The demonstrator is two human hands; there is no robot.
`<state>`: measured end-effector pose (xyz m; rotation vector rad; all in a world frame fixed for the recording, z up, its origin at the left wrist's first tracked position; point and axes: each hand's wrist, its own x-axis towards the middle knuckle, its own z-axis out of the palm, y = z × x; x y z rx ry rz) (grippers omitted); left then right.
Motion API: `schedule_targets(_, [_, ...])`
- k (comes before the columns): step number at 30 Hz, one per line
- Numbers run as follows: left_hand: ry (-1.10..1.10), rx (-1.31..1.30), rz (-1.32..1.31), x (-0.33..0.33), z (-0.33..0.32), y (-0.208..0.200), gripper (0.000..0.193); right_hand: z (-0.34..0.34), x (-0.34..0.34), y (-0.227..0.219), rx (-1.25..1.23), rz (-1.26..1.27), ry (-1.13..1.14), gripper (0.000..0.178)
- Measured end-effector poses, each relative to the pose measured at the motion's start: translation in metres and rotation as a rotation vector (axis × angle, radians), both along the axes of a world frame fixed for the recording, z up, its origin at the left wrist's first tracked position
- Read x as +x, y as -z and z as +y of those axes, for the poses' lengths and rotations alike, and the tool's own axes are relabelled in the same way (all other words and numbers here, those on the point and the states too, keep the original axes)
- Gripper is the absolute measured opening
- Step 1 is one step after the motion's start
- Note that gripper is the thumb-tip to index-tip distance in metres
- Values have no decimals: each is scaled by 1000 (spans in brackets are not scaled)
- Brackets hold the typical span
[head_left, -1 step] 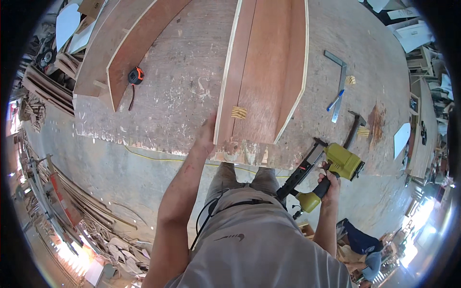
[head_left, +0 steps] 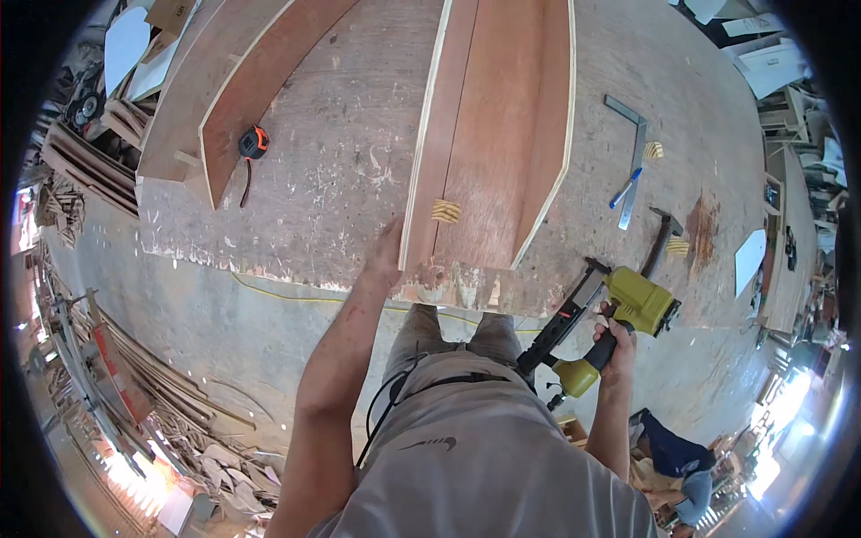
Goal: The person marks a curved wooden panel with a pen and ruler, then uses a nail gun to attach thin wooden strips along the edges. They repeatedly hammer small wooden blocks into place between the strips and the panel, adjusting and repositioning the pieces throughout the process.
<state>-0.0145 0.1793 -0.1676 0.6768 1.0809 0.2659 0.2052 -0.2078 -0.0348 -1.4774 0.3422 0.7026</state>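
A long plywood trough (head_left: 491,134) with raised sides lies on the worktable, its near end close to the front edge. My left hand (head_left: 387,251) is against the outside of the trough's left side; its fingers are mostly hidden there. In my right hand (head_left: 617,348) is a green and black nail gun (head_left: 641,300), gripped by its black handle at the table's front edge, right of the trough. A small striped wood block (head_left: 446,211) sits inside the trough near its close end.
On the worktable (head_left: 350,179), a curved plywood piece (head_left: 242,99) and a tape measure (head_left: 254,142) lie left. To the right are a metal square (head_left: 639,143), a blue pen (head_left: 626,188), a hammer (head_left: 665,238) and small wood blocks. Behind me at lower right is another person (head_left: 691,484).
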Motion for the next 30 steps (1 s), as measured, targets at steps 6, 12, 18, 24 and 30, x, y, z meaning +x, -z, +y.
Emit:
schedule_targets(6, [10,4,-374,-10,-1,17,36,9,-2,-7,-78,-25,-85,43])
schedule_targets(12, [-172,-120,-623,8,-8,-5,38,9,-3,-4,-108,-30,-109,43])
schedule_targets(18, [-141,-304,-770,7,-4,28,40,-6,10,11,-183,-6,-139,40])
schedule_targets(24, [-214,-117,-741,14,-10,4,27,10,1,-2,-119,0,-66,39])
schedule_targets(30, [-53,354,-447,-1,-23,-11,27,9,-2,2,-130,-9,-45,34])
